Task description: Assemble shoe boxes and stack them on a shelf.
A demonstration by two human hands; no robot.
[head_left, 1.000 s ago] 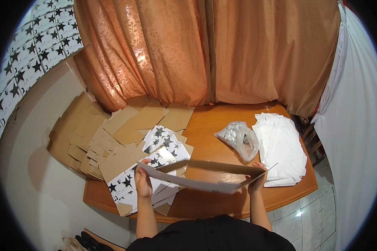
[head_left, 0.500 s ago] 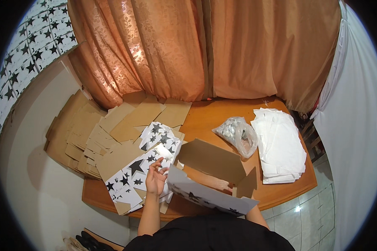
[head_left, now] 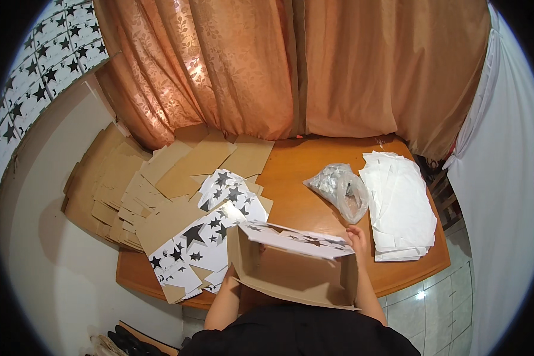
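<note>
Close to my body I hold an open cardboard box, tilted so that its plain brown inside shows. Along its far side a white panel printed with black stars faces up. My right hand is closed on the far right corner, its fingertips showing past the edge. At the near left corner my left hand grips the box from outside, most of its fingers hidden behind the cardboard. Left of the box, flat star-printed card pieces overlap on the table.
Brown flat cardboard sheets are piled at the left of the wooden table. A clear plastic bag with greyish contents lies right of centre. Beside it is a stack of white sheets. Orange curtains hang behind.
The box has turned and tilted, so its brown inside now faces me and the starred panel is on the far side. My left hand has come from above the card pieces onto the box.
</note>
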